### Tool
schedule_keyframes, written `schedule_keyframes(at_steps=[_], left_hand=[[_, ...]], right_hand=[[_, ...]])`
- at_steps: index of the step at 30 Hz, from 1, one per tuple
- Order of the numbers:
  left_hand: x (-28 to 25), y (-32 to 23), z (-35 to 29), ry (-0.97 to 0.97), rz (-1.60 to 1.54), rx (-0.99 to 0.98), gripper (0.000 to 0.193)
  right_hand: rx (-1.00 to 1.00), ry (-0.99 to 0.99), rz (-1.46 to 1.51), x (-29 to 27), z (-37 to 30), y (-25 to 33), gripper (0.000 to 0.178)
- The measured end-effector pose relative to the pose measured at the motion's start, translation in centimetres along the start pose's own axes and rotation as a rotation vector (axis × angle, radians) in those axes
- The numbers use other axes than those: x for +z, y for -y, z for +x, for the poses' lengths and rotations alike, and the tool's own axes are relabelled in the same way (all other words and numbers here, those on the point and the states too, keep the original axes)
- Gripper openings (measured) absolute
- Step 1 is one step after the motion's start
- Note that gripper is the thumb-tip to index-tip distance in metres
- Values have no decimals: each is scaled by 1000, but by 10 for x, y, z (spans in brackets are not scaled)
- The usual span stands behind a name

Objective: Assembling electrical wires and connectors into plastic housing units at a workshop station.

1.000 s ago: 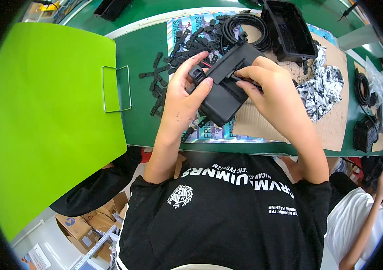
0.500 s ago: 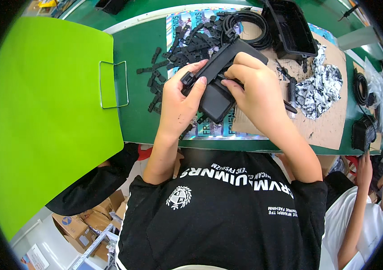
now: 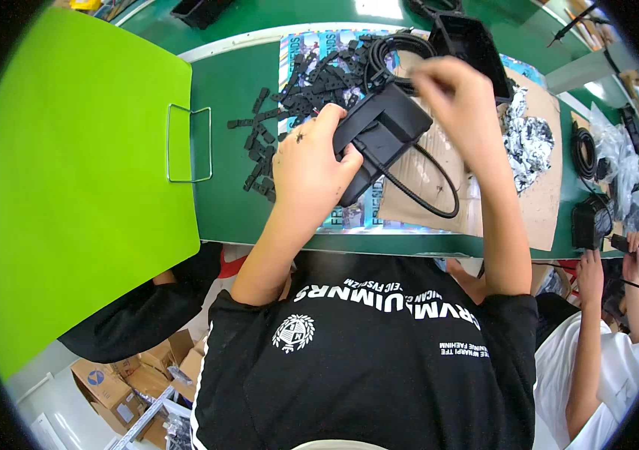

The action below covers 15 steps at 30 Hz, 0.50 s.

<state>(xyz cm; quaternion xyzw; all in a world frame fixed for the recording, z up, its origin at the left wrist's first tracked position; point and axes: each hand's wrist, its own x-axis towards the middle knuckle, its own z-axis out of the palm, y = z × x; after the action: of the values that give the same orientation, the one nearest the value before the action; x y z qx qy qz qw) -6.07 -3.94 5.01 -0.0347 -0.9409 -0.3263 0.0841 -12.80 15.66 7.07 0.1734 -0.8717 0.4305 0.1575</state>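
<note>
A black plastic housing [image 3: 400,124] with a recessed rectangular cavity is tilted above the table, and my left hand [image 3: 312,161] grips its left side. From the housing's lower side a thin black cable [image 3: 439,213] loops out to the right. My right hand [image 3: 454,94] is raised to the right of the housing, beside a coil of black cable [image 3: 379,58]. Its fingers are bent and smeared by motion, so whether they hold anything is unclear. Many small black plastic clips [image 3: 323,86] lie in a heap beyond my left hand.
An open black box [image 3: 466,37] stands at the back right. Crumpled foil [image 3: 533,150] lies on brown cardboard [image 3: 541,217]. A bright green panel [image 3: 87,165] with a wire handle [image 3: 210,142] borders the left. At far right, a co-worker's hand [image 3: 589,274] is near another black housing [image 3: 589,221].
My right hand has let go of the housing and moved up and right. The housing has turned, showing its cavity and the looped cable. My left hand still holds it.
</note>
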Motion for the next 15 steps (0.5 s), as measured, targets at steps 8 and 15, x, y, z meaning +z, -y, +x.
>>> schedule_keyframes(at_steps=[8, 15], left_hand=[[-10, -9, -22, -249, -111, 79, 37], [-91, 11, -51, -635, -127, -23, 42]], right_hand=[[265, 322, -949, 83, 89, -103, 31], [-173, -99, -771, 48, 77, -59, 34]])
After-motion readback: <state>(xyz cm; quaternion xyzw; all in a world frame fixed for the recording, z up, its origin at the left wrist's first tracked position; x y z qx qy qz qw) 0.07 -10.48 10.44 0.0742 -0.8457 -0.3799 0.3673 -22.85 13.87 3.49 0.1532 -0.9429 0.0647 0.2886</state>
